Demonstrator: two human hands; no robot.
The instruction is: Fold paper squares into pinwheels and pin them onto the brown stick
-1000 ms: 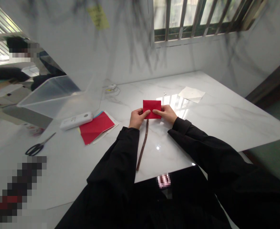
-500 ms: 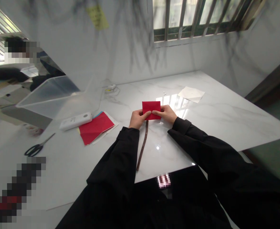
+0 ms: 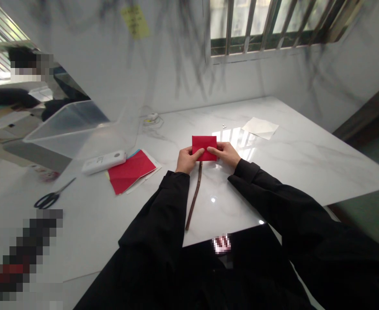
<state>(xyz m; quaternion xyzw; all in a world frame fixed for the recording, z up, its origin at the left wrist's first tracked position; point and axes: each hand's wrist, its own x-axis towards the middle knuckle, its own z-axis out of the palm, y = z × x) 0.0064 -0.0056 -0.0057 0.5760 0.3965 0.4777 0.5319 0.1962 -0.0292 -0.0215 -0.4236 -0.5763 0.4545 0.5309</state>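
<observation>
The left hand and right hand grip the red paper over the worktop, between its front and back edges. It looks already folded small; whether more folds remain I cannot tell. The stick runs toward the front edge; moving room extends toward the right corner.

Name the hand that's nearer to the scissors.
The left. The left hand holds the left side of the small red paper, right of the scissors; the right hand holds the paper's right side, farther from them.
</observation>
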